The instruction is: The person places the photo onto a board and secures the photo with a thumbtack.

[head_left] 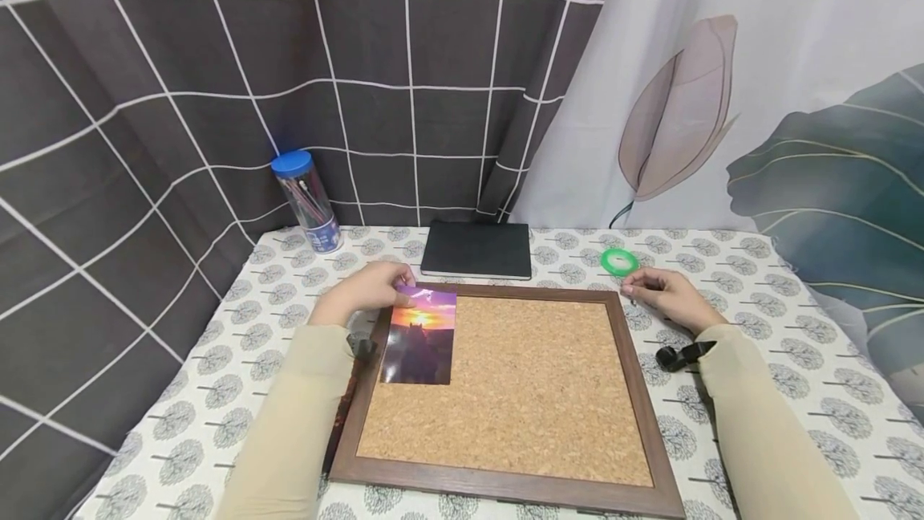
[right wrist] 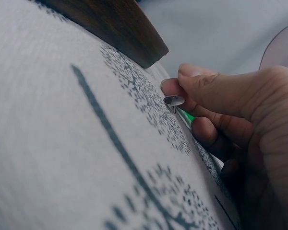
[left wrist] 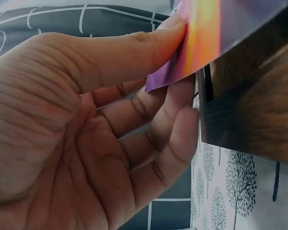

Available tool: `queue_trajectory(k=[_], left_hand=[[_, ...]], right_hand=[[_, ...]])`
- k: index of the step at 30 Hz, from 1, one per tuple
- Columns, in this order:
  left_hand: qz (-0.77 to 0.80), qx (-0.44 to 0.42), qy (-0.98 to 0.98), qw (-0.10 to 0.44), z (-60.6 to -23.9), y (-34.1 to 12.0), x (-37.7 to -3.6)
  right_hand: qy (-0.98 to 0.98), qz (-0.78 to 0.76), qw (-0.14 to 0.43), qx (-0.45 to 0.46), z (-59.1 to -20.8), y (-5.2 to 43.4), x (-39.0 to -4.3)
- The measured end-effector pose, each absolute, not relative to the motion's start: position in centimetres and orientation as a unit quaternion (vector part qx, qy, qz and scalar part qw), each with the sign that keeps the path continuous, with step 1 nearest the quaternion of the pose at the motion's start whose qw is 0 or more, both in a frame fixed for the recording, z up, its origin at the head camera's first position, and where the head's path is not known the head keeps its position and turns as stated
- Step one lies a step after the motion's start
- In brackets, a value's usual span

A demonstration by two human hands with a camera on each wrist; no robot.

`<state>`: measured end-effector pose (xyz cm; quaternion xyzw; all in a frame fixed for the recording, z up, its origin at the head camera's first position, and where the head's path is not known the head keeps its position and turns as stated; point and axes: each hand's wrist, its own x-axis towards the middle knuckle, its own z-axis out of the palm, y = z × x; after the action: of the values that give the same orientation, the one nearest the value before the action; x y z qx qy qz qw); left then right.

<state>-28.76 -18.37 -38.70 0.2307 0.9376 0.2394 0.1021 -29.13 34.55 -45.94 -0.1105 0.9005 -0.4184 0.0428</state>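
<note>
My left hand (head_left: 368, 291) pinches the top left corner of a sunset photo (head_left: 419, 343) between thumb and fingers. The photo overlaps the upper left of a cork board (head_left: 527, 383) in a brown wooden frame. In the left wrist view the pinched corner juts past the frame's edge (left wrist: 249, 105). Beyond the board's top right corner, my right hand (head_left: 667, 295) is low over the tablecloth, thumb and index fingertips close together. A silver thumbtack (right wrist: 174, 101) shows right by those fingertips; I cannot tell whether they hold it.
Green tape (head_left: 619, 262) lies just beyond the right hand. A black notebook (head_left: 476, 250) lies behind the board. A clear tube with a blue lid (head_left: 306, 199) stands at the back left. Another dark picture (head_left: 341, 420) shows along the board's left edge.
</note>
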Motion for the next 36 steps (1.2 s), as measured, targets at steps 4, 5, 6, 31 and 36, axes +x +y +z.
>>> queue_trajectory(k=[4, 5, 6, 31, 36], left_hand=[[0.222, 0.229, 0.941, 0.113, -38.7, -18.3, -28.7], [0.221, 0.226, 0.941, 0.119, -38.6, -18.3, -28.7], [0.220, 0.223, 0.941, 0.123, -38.6, -18.3, -28.6], [0.229, 0.228, 0.940, 0.110, -39.6, -16.4, -28.3], [0.212, 0.229, 0.944, 0.107, -39.7, -16.2, -28.3]], right_hand=[[0.902, -0.416, 0.040, -0.107, -45.9, 34.5, -29.2], [0.902, -0.417, 0.040, -0.108, -45.9, 34.5, -29.2], [0.902, -0.416, 0.039, -0.108, -45.9, 34.5, -29.2], [0.899, -0.423, 0.020, -0.108, -45.5, 34.2, -29.2], [0.912, -0.396, -0.008, -0.109, -43.7, 33.2, -28.9]])
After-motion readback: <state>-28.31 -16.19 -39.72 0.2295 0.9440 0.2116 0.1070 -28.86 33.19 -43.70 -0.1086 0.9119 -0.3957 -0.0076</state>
